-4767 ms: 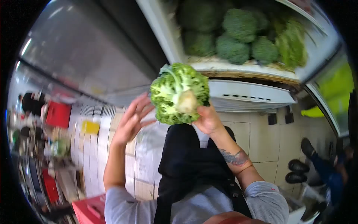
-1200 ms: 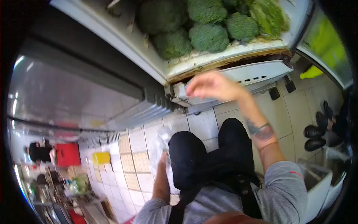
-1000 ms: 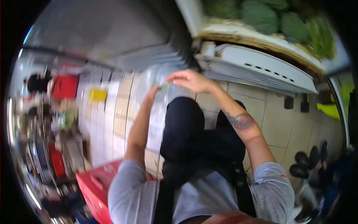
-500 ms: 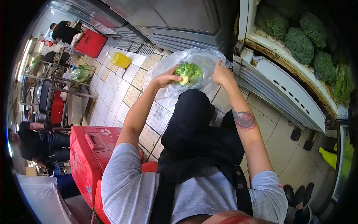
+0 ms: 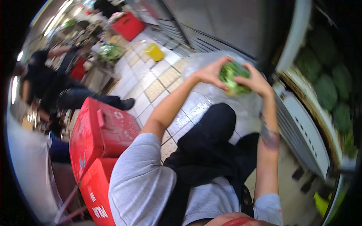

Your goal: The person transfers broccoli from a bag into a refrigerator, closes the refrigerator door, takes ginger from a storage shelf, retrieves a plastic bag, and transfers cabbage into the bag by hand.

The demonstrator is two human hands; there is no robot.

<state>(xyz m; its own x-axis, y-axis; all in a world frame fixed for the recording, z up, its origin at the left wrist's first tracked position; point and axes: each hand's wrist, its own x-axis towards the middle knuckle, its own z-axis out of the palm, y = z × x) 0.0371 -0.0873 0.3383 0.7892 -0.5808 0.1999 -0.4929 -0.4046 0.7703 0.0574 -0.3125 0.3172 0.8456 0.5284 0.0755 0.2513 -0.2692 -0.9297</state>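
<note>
A green broccoli head [image 5: 232, 77], its pale stem end turned toward me, is gripped between both palms. My left hand [image 5: 215, 73] wraps its left side, thumb low near the stem. On the other side my right hand [image 5: 257, 80] curls its fingers over the top, thumb across the front. Behind and below the hands spreads a clear plastic bag [image 5: 196, 64], loose and crumpled over the floor.
More broccoli heads [image 5: 326, 90] fill the open fridge [image 5: 298, 84] at right. A red lidded bin [image 5: 113, 124] stands close on my left. Farther off are a yellow container [image 5: 154, 52], another red bin [image 5: 127, 26] and a person [image 5: 41, 83] in dark clothes.
My right hand has left the bag's edge and closed on the broccoli beside my left hand. The camera view has swung, and the person at left shows with a leg extended toward the aisle.
</note>
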